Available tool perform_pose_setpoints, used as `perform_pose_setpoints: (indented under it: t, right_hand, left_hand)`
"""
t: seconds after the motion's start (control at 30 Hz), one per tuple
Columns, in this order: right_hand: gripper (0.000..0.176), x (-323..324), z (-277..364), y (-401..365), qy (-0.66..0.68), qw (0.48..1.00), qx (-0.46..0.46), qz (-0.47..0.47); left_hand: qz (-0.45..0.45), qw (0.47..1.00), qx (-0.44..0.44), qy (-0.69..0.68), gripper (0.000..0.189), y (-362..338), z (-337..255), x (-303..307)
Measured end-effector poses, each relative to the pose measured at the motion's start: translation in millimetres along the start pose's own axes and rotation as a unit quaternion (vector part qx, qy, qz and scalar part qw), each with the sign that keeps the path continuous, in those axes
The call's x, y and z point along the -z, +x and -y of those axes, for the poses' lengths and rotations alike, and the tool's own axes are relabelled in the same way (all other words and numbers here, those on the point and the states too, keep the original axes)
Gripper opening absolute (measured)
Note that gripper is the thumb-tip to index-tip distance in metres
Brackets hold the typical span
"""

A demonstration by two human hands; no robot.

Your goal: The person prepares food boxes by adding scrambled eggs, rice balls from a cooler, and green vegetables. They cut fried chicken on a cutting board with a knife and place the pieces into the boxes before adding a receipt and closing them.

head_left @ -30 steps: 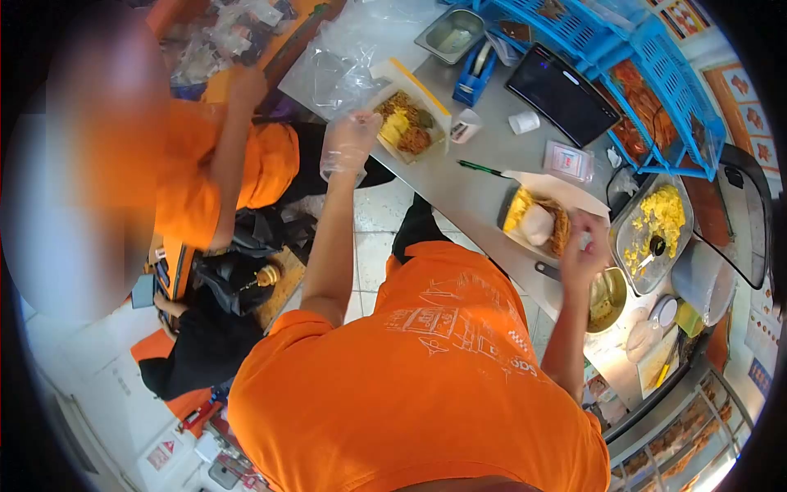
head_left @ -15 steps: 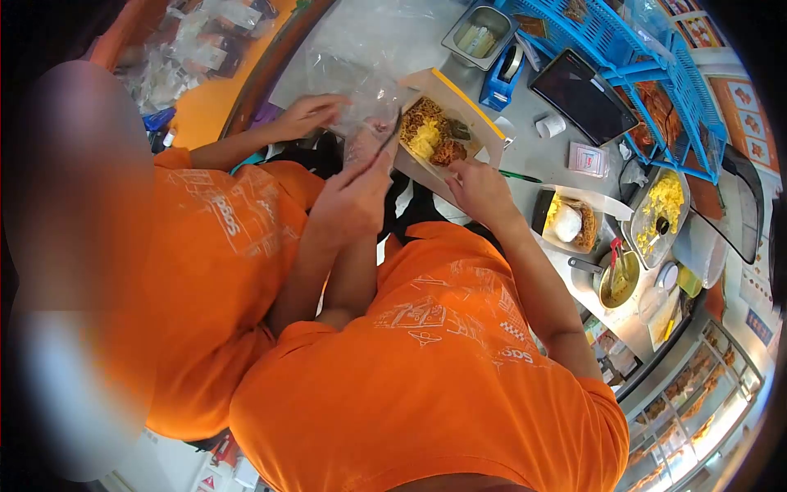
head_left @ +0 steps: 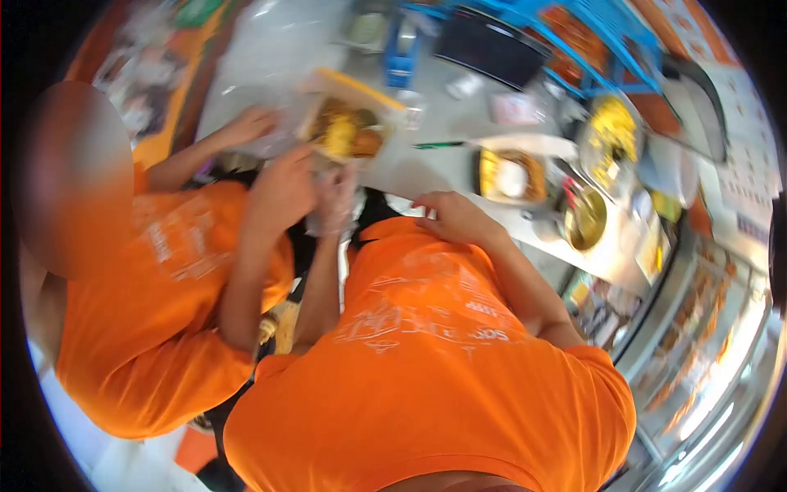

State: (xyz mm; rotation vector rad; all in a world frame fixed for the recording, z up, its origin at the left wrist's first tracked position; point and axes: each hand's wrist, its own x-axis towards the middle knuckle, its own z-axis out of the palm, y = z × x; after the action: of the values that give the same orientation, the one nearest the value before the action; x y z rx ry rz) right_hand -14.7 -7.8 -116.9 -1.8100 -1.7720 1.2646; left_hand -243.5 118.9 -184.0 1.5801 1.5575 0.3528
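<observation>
My left hand, in a clear plastic glove, is just below the near edge of an open food box. Motion blur smears its fingers, so its grip cannot be made out. Scrambled egg, noodles and browned pieces fill that box. My right hand is at the counter's front edge, away from the box, fingers loosely bent and apart with nothing in them. A co-worker's hand overlaps the view beside my left hand; their other hand is by clear plastic to the left.
A second food box holds a white rice mound. Right of it are a pan and a tray of scrambled egg. A green pen, a blue tape dispenser, a tablet and blue baskets line the back.
My right hand has left the food box and drawn back to the counter's edge. My left hand is lower, nearer my body. The camera view has shifted, moving the counter items leftward.
</observation>
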Motion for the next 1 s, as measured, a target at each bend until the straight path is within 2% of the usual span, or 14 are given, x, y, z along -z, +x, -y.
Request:
perform_pose_setpoints:
  t: [0.1,0.17,0.2,0.3,0.37,0.43,0.47,0.57,0.63,0.67,0.73,0.8,0.9,1.0]
  right_hand:
    - [0.029,43,-15,-46,0.059,0.998,-0.012,-0.030]
    - [0.028,74,-40,-85,0.017,0.998,-0.038,0.043]
    - [0.035,79,-58,-111,0.115,0.992,-0.013,-0.050]
    - [0.018,114,-123,-186,0.141,0.963,-0.086,-0.214]
    - [0.034,139,-149,-214,0.023,0.920,-0.220,-0.324]
    - [0.045,138,-193,-209,-0.188,0.880,-0.113,-0.422]
    - [0.047,138,-220,-204,-0.218,0.894,-0.112,-0.375]
    - [0.052,154,-244,-186,-0.174,0.949,-0.137,-0.225]
    - [0.043,173,-239,-198,-0.146,0.966,-0.088,-0.193]
    - [0.040,181,-230,-208,-0.165,0.961,-0.107,-0.196]
    - [0.037,201,-218,-231,-0.121,0.961,-0.085,-0.233]
    - [0.028,229,-179,-256,-0.076,0.951,-0.171,-0.247]
    - [0.029,247,-130,-264,-0.065,0.922,0.004,-0.381]
    - [0.033,231,-65,-205,0.059,0.908,0.149,-0.387]
  left_hand:
    - [-0.046,0.981,-0.170,-0.075,0.046,-21,14,-44]
    - [0.005,0.985,-0.164,-0.061,0.045,-44,-26,-66]
    - [0.038,0.987,-0.148,-0.044,0.045,-56,-45,-74]
    - [0.071,0.978,-0.193,0.016,0.041,-79,-105,-116]
    - [0.083,0.965,-0.250,0.000,0.038,-86,-125,-152]
    - [0.069,0.933,-0.351,-0.032,0.029,-83,-128,-194]
    - [0.042,0.917,-0.396,-0.034,0.024,-82,-122,-213]
    - [-0.007,0.927,-0.375,-0.004,0.025,-96,-165,-195]
    - [-0.031,0.970,-0.234,0.054,0.024,-118,-214,-138]
    - [-0.056,0.971,-0.225,0.063,0.024,-113,-203,-118]
    - [-0.261,0.914,-0.311,0.013,0.024,-101,-178,-83]
    - [-0.307,0.902,-0.299,-0.059,0.025,-97,-173,-39]
    - [-0.342,0.927,-0.152,0.029,0.028,-64,-116,7]
    - [-0.315,0.945,-0.070,0.048,0.028,-31,-59,27]
